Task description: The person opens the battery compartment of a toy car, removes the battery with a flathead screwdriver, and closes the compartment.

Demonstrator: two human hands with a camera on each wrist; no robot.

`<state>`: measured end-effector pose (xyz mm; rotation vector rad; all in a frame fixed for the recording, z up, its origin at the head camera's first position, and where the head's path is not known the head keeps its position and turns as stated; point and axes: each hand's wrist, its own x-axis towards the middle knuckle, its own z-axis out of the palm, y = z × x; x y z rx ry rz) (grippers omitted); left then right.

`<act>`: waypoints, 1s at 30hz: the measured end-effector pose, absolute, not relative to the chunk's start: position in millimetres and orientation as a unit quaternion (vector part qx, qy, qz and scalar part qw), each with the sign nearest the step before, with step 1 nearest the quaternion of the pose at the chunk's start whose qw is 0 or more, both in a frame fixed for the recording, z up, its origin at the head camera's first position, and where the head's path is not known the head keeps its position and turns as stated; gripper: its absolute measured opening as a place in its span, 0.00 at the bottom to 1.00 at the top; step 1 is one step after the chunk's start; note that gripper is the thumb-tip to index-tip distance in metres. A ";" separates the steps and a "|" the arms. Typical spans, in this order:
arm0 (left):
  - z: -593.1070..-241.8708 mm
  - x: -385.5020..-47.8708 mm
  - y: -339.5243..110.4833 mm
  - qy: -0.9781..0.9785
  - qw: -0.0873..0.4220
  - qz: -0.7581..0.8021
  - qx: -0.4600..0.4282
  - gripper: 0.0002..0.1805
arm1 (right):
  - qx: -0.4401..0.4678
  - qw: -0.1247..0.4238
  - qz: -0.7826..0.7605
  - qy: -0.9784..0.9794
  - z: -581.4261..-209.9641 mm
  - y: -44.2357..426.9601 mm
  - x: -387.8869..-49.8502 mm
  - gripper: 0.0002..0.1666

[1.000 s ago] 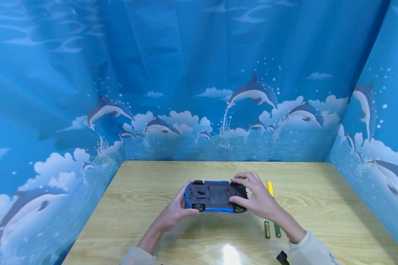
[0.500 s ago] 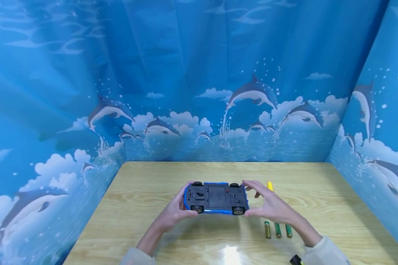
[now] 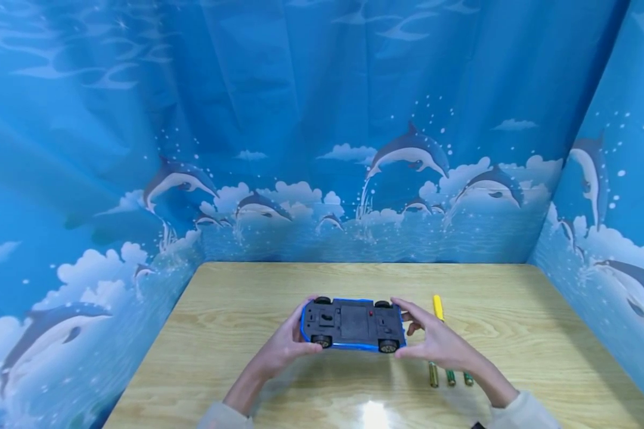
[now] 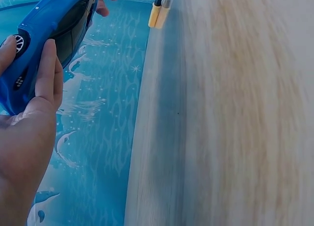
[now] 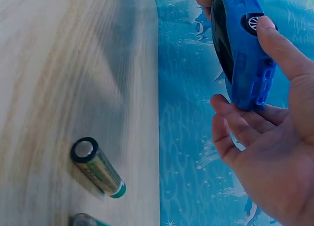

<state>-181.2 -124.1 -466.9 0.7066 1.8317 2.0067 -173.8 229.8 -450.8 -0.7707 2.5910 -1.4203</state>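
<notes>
A blue toy car (image 3: 354, 323) is held above the table, its black underside turned up toward the head camera. That underside has a rectangular panel in the middle and a small red spot. My left hand (image 3: 280, 353) grips the car's left end, thumb along the near wheel. At the opposite end my right hand (image 3: 441, 344) holds the car between the thumb, by the near wheel, and the fingers at the far corner. In the left wrist view the car's blue side (image 4: 37, 20) shows past the left fingers; the right wrist view shows its other end (image 5: 250, 74).
Three green-and-gold batteries, one of them (image 3: 433, 375) at the left, lie beneath the right forearm. A yellow-handled screwdriver (image 3: 437, 307) lies beyond the right hand. Part of a black object (image 3: 478, 425) shows at the bottom edge. Dolphin-print curtains (image 3: 311, 149) border the wooden table (image 3: 220, 304).
My right hand has moved right, off the car's underside, and now holds its right end. The car has shifted slightly nearer, while the left hand keeps its grip.
</notes>
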 end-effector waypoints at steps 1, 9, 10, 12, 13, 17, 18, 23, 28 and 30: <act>-467.2 -181.2 -124.3 0.641 0.168 0.706 0.250 0.55 | -0.252 0.046 -0.466 0.847 -451.3 229.7 -173.3 0.61; -469.2 -183.1 -125.0 0.628 0.187 0.704 0.276 0.57 | -0.258 0.050 -0.480 0.837 -454.8 228.2 -169.9 0.59; -469.2 -183.3 -124.8 0.625 0.191 0.704 0.276 0.57 | -0.259 0.049 -0.482 0.835 -455.3 227.9 -169.5 0.59; -468.6 -183.4 -124.4 0.619 0.199 0.709 0.272 0.59 | -0.260 0.047 -0.487 0.833 -456.5 227.5 -168.8 0.59; -468.2 -183.5 -124.1 0.616 0.203 0.712 0.270 0.60 | -0.262 0.045 -0.488 0.831 -457.0 227.4 -168.6 0.59; -466.7 -183.4 -123.2 0.606 0.214 0.719 0.264 0.62 | -0.266 0.033 -0.493 0.828 -458.9 227.4 -168.2 0.59; -466.5 -183.3 -123.2 0.606 0.215 0.719 0.263 0.62 | -0.267 0.030 -0.494 0.827 -459.2 227.5 -168.2 0.59; -466.3 -182.8 -124.1 0.620 0.214 0.709 0.261 0.60 | -0.269 0.016 -0.501 0.823 -461.3 227.2 -168.2 0.59; -466.8 -183.8 -123.5 0.631 0.214 0.702 0.253 0.55 | -0.272 0.001 -0.506 0.818 -463.9 227.1 -168.2 0.59; -466.9 -184.1 -122.6 0.632 0.216 0.702 0.246 0.53 | -0.276 -0.006 -0.511 0.814 -464.7 227.0 -168.0 0.59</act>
